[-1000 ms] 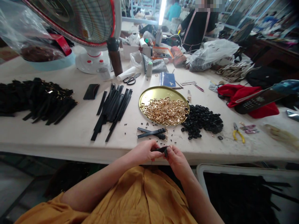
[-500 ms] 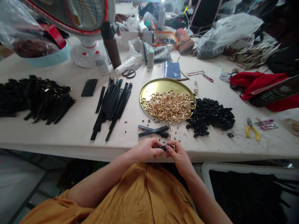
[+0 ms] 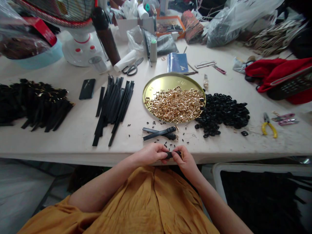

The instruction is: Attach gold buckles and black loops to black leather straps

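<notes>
At the table's front edge my left hand [image 3: 156,153] and my right hand [image 3: 182,156] meet, both closed on one short black strap [image 3: 170,155]. A bit of gold metal, likely its buckle, shows by my right fingers; most of the strap is hidden. Just beyond my hands lie crossed black straps [image 3: 158,133] with gold buckles at their right ends. A round gold tray [image 3: 156,83] behind them holds a heap of gold buckles [image 3: 177,104]. To its right is a pile of black loops [image 3: 221,113]. Small black bits are scattered around the crossed straps.
Long black strips [image 3: 113,107] lie left of the tray, with a phone [image 3: 87,89] and a strap pile [image 3: 36,104] further left. Yellow-handled pliers [image 3: 269,126] are at right. Scissors [image 3: 133,67], a blue booklet [image 3: 177,63] and a fan [image 3: 83,45] stand behind. A white bin [image 3: 216,172] sits below right.
The view has shifted slightly, so the table's things appear higher. Both hands stay on the strap, which is turned a little between my fingers.
</notes>
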`<state>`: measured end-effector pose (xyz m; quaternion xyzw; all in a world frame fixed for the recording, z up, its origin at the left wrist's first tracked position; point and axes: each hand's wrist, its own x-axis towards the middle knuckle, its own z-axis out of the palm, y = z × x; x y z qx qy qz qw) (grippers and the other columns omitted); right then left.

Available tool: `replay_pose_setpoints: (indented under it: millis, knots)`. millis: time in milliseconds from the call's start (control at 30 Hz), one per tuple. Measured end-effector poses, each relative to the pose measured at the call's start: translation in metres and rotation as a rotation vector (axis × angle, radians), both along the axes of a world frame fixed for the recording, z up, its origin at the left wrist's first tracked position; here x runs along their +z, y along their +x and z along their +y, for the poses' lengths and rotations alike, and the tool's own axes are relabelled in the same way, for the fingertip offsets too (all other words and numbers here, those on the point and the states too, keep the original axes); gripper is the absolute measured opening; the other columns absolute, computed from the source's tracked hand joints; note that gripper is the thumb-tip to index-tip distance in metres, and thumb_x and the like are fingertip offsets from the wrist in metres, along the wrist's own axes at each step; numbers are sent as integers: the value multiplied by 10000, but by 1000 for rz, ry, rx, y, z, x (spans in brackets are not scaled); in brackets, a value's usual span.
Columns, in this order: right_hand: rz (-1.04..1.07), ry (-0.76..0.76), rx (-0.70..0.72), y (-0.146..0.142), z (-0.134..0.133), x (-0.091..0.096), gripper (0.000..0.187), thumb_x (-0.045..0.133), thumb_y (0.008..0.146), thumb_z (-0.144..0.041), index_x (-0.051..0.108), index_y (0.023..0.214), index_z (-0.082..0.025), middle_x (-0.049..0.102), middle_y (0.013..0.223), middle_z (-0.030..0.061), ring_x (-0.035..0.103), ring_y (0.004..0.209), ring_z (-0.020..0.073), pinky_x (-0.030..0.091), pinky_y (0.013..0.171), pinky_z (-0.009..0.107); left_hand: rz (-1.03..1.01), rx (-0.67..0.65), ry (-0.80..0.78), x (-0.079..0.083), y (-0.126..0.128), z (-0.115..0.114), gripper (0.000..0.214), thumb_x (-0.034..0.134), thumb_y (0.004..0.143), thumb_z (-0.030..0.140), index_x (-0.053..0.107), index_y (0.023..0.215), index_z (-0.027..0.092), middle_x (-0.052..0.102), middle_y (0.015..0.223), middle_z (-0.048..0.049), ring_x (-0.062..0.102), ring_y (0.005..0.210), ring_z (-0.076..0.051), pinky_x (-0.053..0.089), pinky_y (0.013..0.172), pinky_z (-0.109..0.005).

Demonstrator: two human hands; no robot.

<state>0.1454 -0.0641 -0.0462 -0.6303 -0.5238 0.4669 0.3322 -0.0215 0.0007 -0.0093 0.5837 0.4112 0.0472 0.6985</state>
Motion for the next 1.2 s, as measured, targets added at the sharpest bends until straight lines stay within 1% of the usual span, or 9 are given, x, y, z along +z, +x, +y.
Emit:
replay_pose_setpoints:
  millis: [100, 233, 367, 467, 533, 733, 867, 1067, 1200]
  knots:
    - [-101, 45, 127, 3, -2, 1, 109, 448, 822, -313, 481, 827, -209, 546, 700, -3, 491, 617, 143, 375, 581, 264, 34, -9, -1, -1, 4, -5, 228, 471, 737, 217, 615, 893, 133, 654, 771, -14, 609, 661, -122, 448, 627, -200]
    - [-94, 85, 250, 9, -7, 4, 83, 439, 828, -274, 495, 826, -213, 577, 746, 10, 519, 678, 154, 389, 618, 269, 82, -20, -24, 2, 10, -12, 221, 472, 745, 221, 608, 884, 116, 651, 755, -30, 614, 667, -141, 446, 585, -204]
    - [-12, 97, 121, 9, -14, 2, 129, 443, 830, -321, 493, 801, -206, 554, 723, 6, 506, 669, 150, 391, 615, 267, 52, -94, 32, 8, 10, -11, 301, 434, 770, 214, 575, 1014, 109, 658, 822, -42, 607, 702, -142, 449, 615, -213]
    - [36, 78, -5, 5, -16, 0, 158, 451, 824, -355, 485, 803, -202, 532, 685, -3, 487, 634, 144, 378, 583, 262, 41, -223, 224, 14, 4, -8, 332, 444, 735, 151, 581, 1037, 141, 660, 904, -27, 587, 768, -137, 437, 679, -210]
    - [65, 67, -40, 3, -17, -1, 168, 460, 816, -367, 482, 794, -203, 517, 653, -11, 475, 610, 140, 365, 556, 256, 91, -249, 339, 16, 2, -7, 322, 460, 719, 144, 600, 1009, 155, 662, 908, -17, 575, 785, -139, 429, 691, -209]
    - [106, 77, -126, -2, -21, -3, 198, 491, 787, -403, 492, 784, -205, 482, 587, -31, 444, 545, 128, 348, 500, 245, 185, -99, 454, 5, 8, -21, 271, 473, 750, 234, 604, 977, 169, 664, 925, -29, 586, 816, -160, 436, 713, -235]
    - [193, -5, -182, -8, -25, -6, 233, 491, 784, -446, 469, 791, -215, 417, 521, -57, 392, 464, 114, 305, 431, 235, 216, 11, 461, -3, 9, -28, 269, 486, 734, 247, 559, 977, 154, 658, 911, -46, 586, 837, -179, 440, 715, -251]
    - [434, -131, -214, -14, -25, -3, 261, 489, 786, -470, 428, 822, -219, 342, 500, -86, 331, 411, 89, 261, 391, 218, 139, -66, 424, 4, 0, -26, 227, 496, 727, 247, 564, 922, 155, 642, 896, -31, 575, 819, -170, 425, 697, -238]
    - [320, -87, -196, -14, -26, -6, 247, 479, 793, -462, 440, 818, -219, 353, 499, -80, 341, 422, 95, 269, 397, 219, 176, -20, 451, 5, 1, -29, 219, 515, 727, 274, 579, 903, 162, 640, 893, -29, 568, 831, -175, 412, 708, -246]
